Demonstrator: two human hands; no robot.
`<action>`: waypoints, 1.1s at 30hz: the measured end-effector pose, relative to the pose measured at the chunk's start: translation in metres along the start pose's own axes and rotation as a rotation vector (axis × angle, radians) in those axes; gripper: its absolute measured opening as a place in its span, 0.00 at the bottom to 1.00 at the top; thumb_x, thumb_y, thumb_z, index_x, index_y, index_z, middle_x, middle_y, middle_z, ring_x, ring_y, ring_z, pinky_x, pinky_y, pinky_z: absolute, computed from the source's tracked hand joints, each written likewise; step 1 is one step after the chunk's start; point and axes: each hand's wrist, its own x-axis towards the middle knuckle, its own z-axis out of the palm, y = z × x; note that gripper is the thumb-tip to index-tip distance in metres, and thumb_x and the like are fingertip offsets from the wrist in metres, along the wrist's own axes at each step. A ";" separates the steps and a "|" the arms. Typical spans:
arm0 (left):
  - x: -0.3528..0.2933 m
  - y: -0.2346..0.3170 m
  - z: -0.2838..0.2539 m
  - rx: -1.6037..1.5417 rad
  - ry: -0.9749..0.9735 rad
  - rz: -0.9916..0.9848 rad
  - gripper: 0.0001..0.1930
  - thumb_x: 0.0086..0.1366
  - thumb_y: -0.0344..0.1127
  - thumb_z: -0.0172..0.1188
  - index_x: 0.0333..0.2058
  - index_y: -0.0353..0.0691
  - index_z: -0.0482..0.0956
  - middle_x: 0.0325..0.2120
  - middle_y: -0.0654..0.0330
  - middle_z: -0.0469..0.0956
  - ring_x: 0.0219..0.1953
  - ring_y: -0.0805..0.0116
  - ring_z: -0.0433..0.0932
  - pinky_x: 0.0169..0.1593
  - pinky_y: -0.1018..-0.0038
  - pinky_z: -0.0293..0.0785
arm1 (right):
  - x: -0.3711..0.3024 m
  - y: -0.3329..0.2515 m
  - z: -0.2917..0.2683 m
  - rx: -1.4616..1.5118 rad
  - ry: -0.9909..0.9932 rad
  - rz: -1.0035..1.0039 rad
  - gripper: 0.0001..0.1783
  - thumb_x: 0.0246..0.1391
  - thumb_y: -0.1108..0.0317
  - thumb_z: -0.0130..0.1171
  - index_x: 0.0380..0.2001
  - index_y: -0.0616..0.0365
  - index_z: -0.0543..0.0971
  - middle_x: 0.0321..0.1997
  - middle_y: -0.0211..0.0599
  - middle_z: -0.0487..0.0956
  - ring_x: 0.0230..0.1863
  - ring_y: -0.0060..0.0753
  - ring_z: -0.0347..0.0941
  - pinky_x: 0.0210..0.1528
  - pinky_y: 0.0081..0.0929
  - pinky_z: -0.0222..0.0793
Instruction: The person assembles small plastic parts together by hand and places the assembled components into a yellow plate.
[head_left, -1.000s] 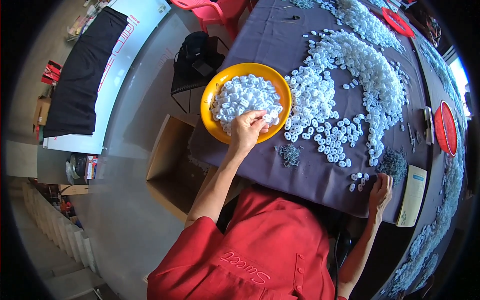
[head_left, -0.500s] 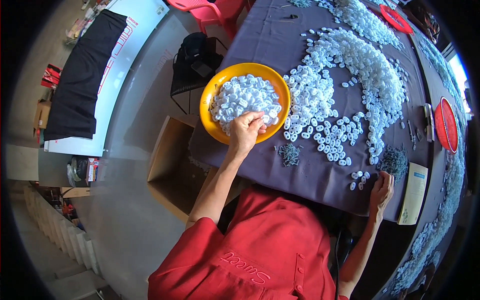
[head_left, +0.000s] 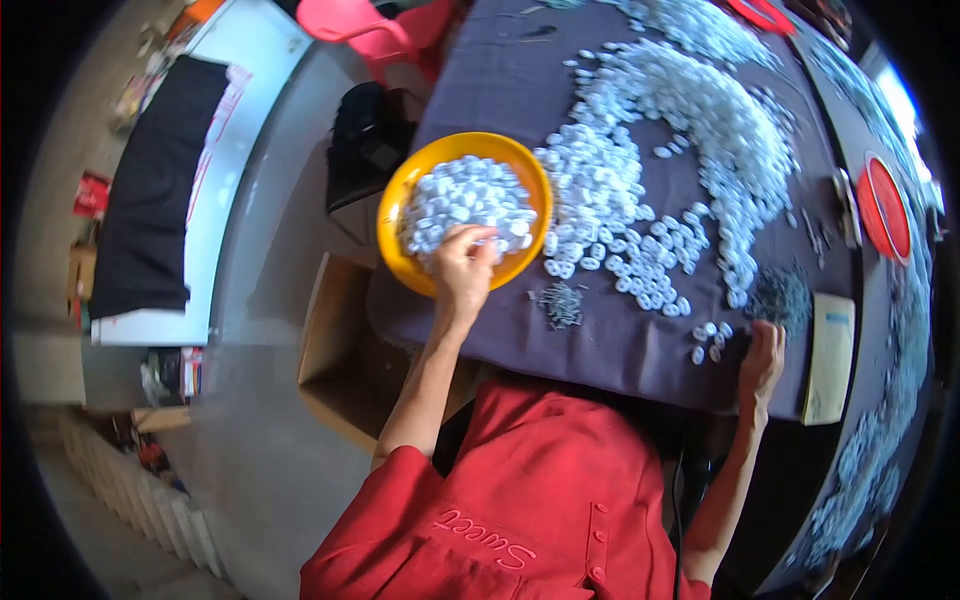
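Observation:
A yellow bowl [head_left: 390, 222] holds a heap of small white oval plastic pieces [head_left: 468, 195], some showing two holes. My left hand [head_left: 463, 272] reaches over the bowl's near rim, thumb and fingers pinched together at the heap. Whatever is in that pinch is too blurred to make out. On the right, my right hand [head_left: 763, 362] rests at the near edge of a pile of small grey-green pins [head_left: 778, 295]. Its fingers are curled together, their tips partly hidden. Several loose white pieces [head_left: 712, 340] lie just left of it.
Large heaps of white pieces [head_left: 690, 90] cover much of the dark tablecloth [head_left: 480, 75]. A smaller pin pile [head_left: 560, 305] lies beside the bowl. At right are a pale booklet [head_left: 828, 360] and a red basket [head_left: 884, 212]. An open cardboard box [head_left: 335, 350] stands below the table's left edge.
The whole view has shifted and blurred, moving the table and bowl slightly left in the picture. Both hands keep nearly the same places, at the bowl and at the pin pile.

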 end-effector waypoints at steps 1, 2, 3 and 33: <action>0.000 -0.002 -0.002 0.042 0.035 0.050 0.06 0.56 0.22 0.53 0.32 0.32 0.77 0.31 0.63 0.73 0.24 0.78 0.73 0.23 0.84 0.70 | 0.001 -0.002 0.000 0.004 0.002 0.007 0.05 0.53 0.77 0.45 0.31 0.61 0.72 0.32 0.45 0.71 0.34 0.48 0.69 0.37 0.35 0.65; 0.001 -0.004 -0.004 0.078 0.067 0.134 0.06 0.56 0.22 0.53 0.33 0.32 0.77 0.31 0.64 0.73 0.23 0.79 0.72 0.21 0.84 0.68 | 0.003 -0.005 0.003 0.063 0.035 0.035 0.04 0.53 0.77 0.46 0.30 0.61 0.71 0.31 0.45 0.70 0.34 0.49 0.69 0.36 0.36 0.65; 0.000 0.001 -0.001 0.047 0.096 0.105 0.06 0.57 0.23 0.54 0.33 0.32 0.77 0.31 0.64 0.72 0.23 0.79 0.71 0.21 0.85 0.66 | 0.007 -0.014 0.000 0.089 0.049 0.019 0.04 0.52 0.78 0.47 0.31 0.61 0.71 0.30 0.46 0.70 0.34 0.49 0.69 0.35 0.36 0.65; -0.074 0.134 0.217 -0.391 -0.797 0.001 0.04 0.57 0.27 0.57 0.31 0.33 0.78 0.19 0.65 0.75 0.20 0.82 0.72 0.24 0.84 0.70 | -0.007 -0.016 0.003 1.212 0.043 0.418 0.13 0.46 0.83 0.57 0.37 0.62 0.72 0.32 0.31 0.77 0.36 0.19 0.73 0.40 0.17 0.69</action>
